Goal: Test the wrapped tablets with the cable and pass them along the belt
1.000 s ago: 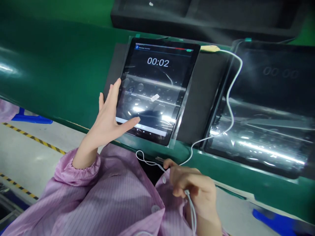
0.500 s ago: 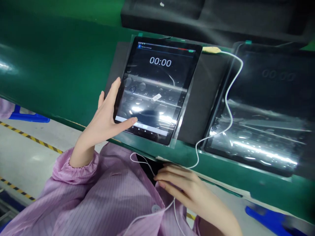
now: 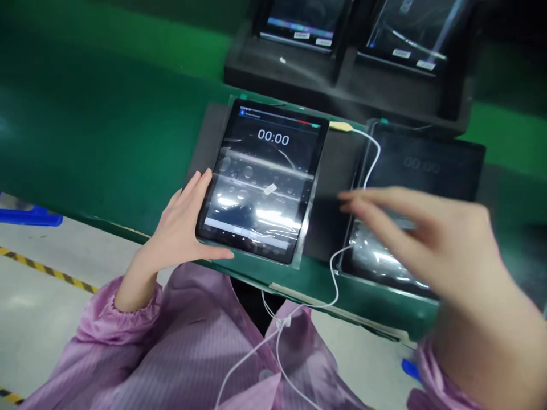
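Observation:
A tablet (image 3: 265, 171) lies on a dark pad, its lit screen showing 00:00 and a film with bubbles over it. My left hand (image 3: 182, 225) rests against its lower left side, fingers along the edge and thumb spread out below the bottom edge. Over a second, dim tablet (image 3: 444, 165) hovers my right hand (image 3: 431, 239). Its thumb and fingertips are drawn together, slightly blurred, with nothing visible between them. A yellow-wrapped plug (image 3: 342, 126) joins the first tablet's upper right side to a white earphone cable (image 3: 336, 285). Part of the cable is hidden behind my right hand.
Behind the tablets stands a dark foam tray (image 3: 273, 77) holding two more tablets, one a tablet (image 3: 303, 23) with white labels. The cable splits in front of my chest. The green table's edge (image 3: 119, 228) runs close to my body. A blue stool (image 3: 29, 216) stands at left.
My right hand has left the cable at my chest and moved up and right, over the second tablet. My left thumb has slid off the screen. The view has shifted, showing more of the tray.

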Motion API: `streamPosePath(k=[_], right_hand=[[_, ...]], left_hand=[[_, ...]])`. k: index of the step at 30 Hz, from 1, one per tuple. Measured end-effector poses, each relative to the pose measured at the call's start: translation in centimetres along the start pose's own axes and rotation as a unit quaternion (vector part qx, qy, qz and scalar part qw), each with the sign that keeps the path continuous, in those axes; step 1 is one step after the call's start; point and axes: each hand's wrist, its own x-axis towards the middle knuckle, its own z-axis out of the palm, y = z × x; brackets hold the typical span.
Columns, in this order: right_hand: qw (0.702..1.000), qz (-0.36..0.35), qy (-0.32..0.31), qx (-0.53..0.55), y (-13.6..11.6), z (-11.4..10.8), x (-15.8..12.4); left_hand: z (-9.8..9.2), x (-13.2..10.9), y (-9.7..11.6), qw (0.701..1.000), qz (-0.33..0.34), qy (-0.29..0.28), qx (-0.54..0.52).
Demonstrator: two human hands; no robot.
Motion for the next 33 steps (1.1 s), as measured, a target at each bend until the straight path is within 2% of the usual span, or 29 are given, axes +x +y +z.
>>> streamPosePath(k=[2,3,7,10,12,16,21,26,29,33], right_hand=[[0.994,0.001,0.048,-0.097,2.5,0.4,3.4],[0.991,-0.001,0.046,-0.126,3.7,0.8,5.1],[0.985,-0.031,-0.051,-0.163,7.4,2.7,10.7],[0.98,-0.061,-0.085,-0.171,8.4,3.7,12.8],[0.977,-0.082,-0.088,-0.177,8.7,4.0,13.4],[0.972,-0.11,-0.065,-0.195,8.8,4.0,13.6],[0.969,-0.161,-0.021,-0.189,9.5,4.3,13.3],[0.959,-0.213,0.029,-0.183,12.0,5.6,13.5],[0.952,-0.235,0.032,-0.196,12.7,5.8,13.8],[0.949,-0.244,0.023,-0.201,12.5,5.2,14.1]], left_hand=[[0.1,0.1,0.0,1.0,-0.004,-0.004,0.007],[0.2,0.1,0.0,1.0,-0.004,-0.003,0.013],[1.0,0.1,-0.3,0.998,0.004,0.025,0.054],[1.9,0.0,-0.8,0.993,0.014,0.073,0.087],[2.4,-0.1,-1.3,0.991,0.025,0.089,0.1],[2.9,0.0,-2.0,0.991,0.025,0.081,0.101],[2.4,0.0,-1.1,0.996,-0.02,0.046,0.071],[1.9,0.2,-0.3,0.999,-0.043,0.007,0.021],[2.0,0.1,-0.3,0.999,-0.049,0.011,0.0],[2.2,0.0,-0.5,0.999,-0.041,0.028,-0.007]])
